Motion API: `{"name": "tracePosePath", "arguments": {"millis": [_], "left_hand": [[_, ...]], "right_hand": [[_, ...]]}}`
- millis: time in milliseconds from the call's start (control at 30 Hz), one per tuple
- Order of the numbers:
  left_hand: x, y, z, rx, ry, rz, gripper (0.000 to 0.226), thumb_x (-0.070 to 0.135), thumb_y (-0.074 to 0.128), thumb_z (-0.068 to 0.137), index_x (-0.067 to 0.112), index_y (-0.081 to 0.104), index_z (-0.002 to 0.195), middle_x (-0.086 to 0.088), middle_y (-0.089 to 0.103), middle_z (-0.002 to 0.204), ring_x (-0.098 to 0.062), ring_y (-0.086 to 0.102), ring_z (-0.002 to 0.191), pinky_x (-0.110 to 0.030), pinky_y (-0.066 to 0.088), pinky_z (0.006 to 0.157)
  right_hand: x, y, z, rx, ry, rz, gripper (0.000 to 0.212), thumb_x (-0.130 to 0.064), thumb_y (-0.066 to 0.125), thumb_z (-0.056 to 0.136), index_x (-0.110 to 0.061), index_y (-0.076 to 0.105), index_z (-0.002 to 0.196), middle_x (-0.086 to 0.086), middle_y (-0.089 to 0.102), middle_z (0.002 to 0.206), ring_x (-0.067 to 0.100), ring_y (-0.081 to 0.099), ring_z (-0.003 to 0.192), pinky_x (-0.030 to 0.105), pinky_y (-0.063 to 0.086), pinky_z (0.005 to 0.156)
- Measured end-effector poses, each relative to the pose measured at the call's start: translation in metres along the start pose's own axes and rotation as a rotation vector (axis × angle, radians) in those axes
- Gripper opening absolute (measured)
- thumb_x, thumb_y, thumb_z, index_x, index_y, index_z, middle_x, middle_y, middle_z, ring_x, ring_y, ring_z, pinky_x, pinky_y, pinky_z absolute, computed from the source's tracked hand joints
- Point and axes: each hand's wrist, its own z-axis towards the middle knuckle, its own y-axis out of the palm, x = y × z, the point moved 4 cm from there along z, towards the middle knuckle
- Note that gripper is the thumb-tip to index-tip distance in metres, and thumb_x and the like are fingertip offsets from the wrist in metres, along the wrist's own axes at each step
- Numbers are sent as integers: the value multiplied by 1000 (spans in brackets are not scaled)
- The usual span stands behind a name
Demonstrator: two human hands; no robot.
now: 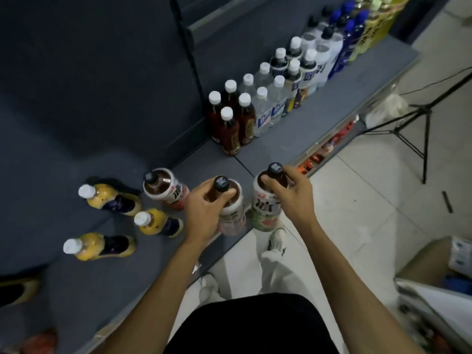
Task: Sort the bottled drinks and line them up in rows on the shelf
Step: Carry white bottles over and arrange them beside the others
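My left hand (204,213) grips the neck of a black-capped tea bottle with a pink and white label (232,215), which stands near the front edge of the grey shelf (293,134). My right hand (293,195) holds a second black-capped tea bottle with a green and white label (265,210) at the shelf's edge, just right of the first. A third bottle of the same kind (163,187) stands alone to the left. Three yellow juice bottles with white caps (109,198) (157,222) (99,246) stand further left.
Further along the shelf stand rows of white-capped dark tea bottles (229,118), clear water bottles (265,106), then white, blue and yellow bottles (342,42). A tripod (424,118) stands on the tiled floor at right. A cardboard box (434,264) sits at lower right.
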Motion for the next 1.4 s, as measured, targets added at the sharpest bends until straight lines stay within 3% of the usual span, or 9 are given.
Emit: {"name": "tracePosePath", "arguments": {"millis": [67, 300, 500, 700, 833, 933, 1133, 1267, 1400], "left_hand": [[4, 8, 8, 59, -24, 26, 26, 10, 75, 78, 30, 67, 92, 14, 69, 91, 5, 65, 82, -13, 50, 74], [14, 12, 50, 297, -102, 99, 19, 21, 77, 77, 17, 72, 95, 3, 72, 91, -14, 68, 85, -28, 54, 77], [17, -11, 83, 430, -47, 182, 23, 18, 80, 74, 17, 72, 96, 6, 71, 93, 4, 64, 83, -12, 49, 76], [2, -36, 127, 574, -92, 259, 32, 30, 80, 73, 19, 72, 102, 3, 72, 100, -17, 65, 94, -40, 53, 84], [-2, -55, 144, 663, -161, 205, 28, 29, 81, 71, 19, 69, 95, 3, 69, 94, -18, 62, 88, -36, 50, 78], [-9, -69, 154, 683, -213, 210, 25, 26, 81, 71, 18, 66, 89, 5, 60, 88, -15, 57, 81, -28, 42, 72], [-42, -62, 173, 596, -326, 131, 26, 27, 78, 70, 16, 62, 87, -6, 54, 97, -20, 54, 92, -33, 47, 79], [-65, -53, 187, 505, -390, 147, 26, 39, 69, 66, 22, 51, 68, -18, 56, 78, -33, 60, 76, -37, 51, 66], [-64, -52, 193, 506, -421, 156, 22, 31, 72, 63, 19, 54, 69, -13, 58, 84, -29, 57, 81, -34, 49, 70]], "right_hand": [[-8, -3, 34, -52, -20, 16, 24, -22, 77, 80, -14, 71, 102, -9, 70, 91, -7, 62, 81, 11, 46, 73], [-43, 31, 113, -316, -130, 23, 33, -25, 78, 78, -12, 70, 108, -4, 73, 98, 4, 68, 92, 26, 55, 85], [-51, 69, 151, -466, -162, -119, 35, -40, 75, 74, -17, 69, 100, -6, 73, 92, 7, 68, 88, 37, 57, 81], [-84, 112, 182, -517, -331, -373, 30, -37, 76, 78, -22, 62, 100, -8, 69, 93, 7, 65, 87, 31, 54, 79], [-103, 139, 194, -556, -460, -538, 32, -48, 69, 81, -24, 57, 97, -6, 70, 89, 16, 67, 82, 39, 55, 69], [-107, 161, 199, -570, -538, -627, 35, -53, 65, 81, -27, 56, 103, -5, 71, 94, 22, 67, 86, 39, 55, 67], [-87, 188, 215, -638, -563, -722, 41, -36, 72, 82, -18, 60, 117, 6, 65, 105, 25, 59, 100, 38, 52, 75], [-78, 193, 227, -522, -768, -985, 38, -36, 85, 65, -14, 68, 92, 7, 65, 73, 32, 58, 84, 38, 43, 72], [-70, 198, 225, -504, -835, -1097, 37, -37, 88, 58, -17, 67, 81, 0, 67, 66, 28, 62, 74, 36, 27, 72]]}}
